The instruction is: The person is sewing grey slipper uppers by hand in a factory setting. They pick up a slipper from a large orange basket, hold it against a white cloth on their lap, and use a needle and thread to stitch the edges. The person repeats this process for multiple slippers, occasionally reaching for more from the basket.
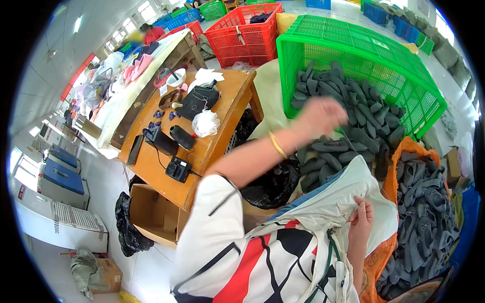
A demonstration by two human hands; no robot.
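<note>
My left hand [323,117], a gold bangle on its wrist, is raised in front of the shoes in the green crate. Motion blurs it, but its fingers look curled together. A thin dark strand runs down from near it; whether the fingers hold it is unclear. Over my lap lies a white cloth [376,214]. My right hand [361,214] rests above this cloth with its fingers bent closed; what they pinch, if anything, cannot be made out. Dark grey slip-on shoes [333,146] are heaped just beyond the lap, spilling out of the tipped green crate [364,43].
An orange sack [376,262] full of grey shoes [424,202] stands close at my right. At left, a wooden table [202,151] carries a black speaker [182,136], a phone [135,150] and a bag. A cardboard box [154,212] sits below; a red crate [242,38] stands behind.
</note>
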